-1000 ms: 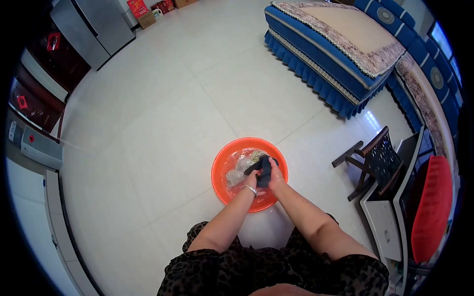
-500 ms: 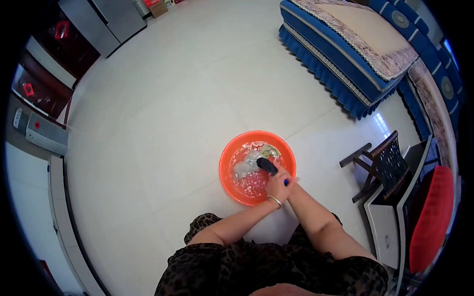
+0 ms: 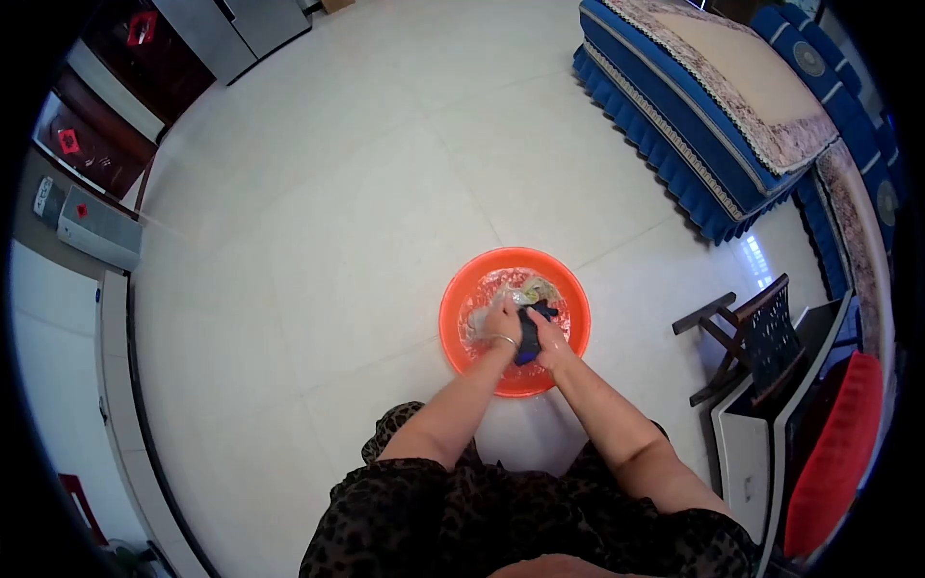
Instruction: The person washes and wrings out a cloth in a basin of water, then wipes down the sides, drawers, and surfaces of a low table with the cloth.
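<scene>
An orange plastic basin (image 3: 453,329) with water in it stands on the floor before my knees. Both my hands are over it, gripping a wet dark sock (image 3: 528,345) with a bit of blue at its near end. My left hand (image 3: 502,318), a bracelet at its wrist, is closed against the sock's left side. On the other side my right hand (image 3: 549,343) has its fingers wrapped round the sock. Pale, wet cloth pieces (image 3: 541,289) lie in the water behind my hands, partly covered by them.
Pale floor tiles (image 3: 318,222) surround the basin. To the right are a small folding stool (image 3: 747,332), a white-fronted cabinet (image 3: 744,462) and a red cushion (image 3: 836,453). A blue skirted sofa (image 3: 674,125) stands at the upper right.
My hands have come apart from their crossed position and now sit on either side of the sock. The sock has turned more upright in view. The view has shifted slightly.
</scene>
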Available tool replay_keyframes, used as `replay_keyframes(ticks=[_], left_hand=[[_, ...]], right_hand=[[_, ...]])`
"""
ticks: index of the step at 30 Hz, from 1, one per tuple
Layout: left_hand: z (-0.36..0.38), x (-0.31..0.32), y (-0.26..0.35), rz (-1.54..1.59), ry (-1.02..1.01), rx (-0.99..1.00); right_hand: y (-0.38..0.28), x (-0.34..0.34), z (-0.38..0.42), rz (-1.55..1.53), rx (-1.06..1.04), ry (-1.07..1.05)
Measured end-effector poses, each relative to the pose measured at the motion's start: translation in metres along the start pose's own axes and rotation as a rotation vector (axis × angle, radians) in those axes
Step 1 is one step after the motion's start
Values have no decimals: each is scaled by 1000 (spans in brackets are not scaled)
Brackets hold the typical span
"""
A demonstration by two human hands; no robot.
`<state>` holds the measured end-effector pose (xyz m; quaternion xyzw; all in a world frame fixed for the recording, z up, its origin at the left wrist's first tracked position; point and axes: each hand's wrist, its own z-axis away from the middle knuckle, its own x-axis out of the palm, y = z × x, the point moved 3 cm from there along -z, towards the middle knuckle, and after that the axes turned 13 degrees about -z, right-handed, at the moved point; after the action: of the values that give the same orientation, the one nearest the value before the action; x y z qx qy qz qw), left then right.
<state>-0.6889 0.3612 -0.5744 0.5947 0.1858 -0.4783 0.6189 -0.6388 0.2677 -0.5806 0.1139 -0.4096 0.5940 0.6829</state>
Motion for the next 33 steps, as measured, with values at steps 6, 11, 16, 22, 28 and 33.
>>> replay_keyframes(ticks=[6,11,16,22,28,33], left_hand=[[-28,9,-25,163,113,182],[-25,-15,3,1110,-861,-176],[-30,15,6,507,-37,205],[74,-15,68,366,-11,423],[56,13,43,168,-32,264],[40,-34,50,212,124,171]], right_hand=[[-38,26,27,539,-78,-145],[-38,17,15,682,-195,-414],[-35,-66,-56,1237,-717,-66],[-20,-23,-16,-254,377,-361],[14,-37,-27,-282,225,-209],[2,5,8,-131,14,-27]])
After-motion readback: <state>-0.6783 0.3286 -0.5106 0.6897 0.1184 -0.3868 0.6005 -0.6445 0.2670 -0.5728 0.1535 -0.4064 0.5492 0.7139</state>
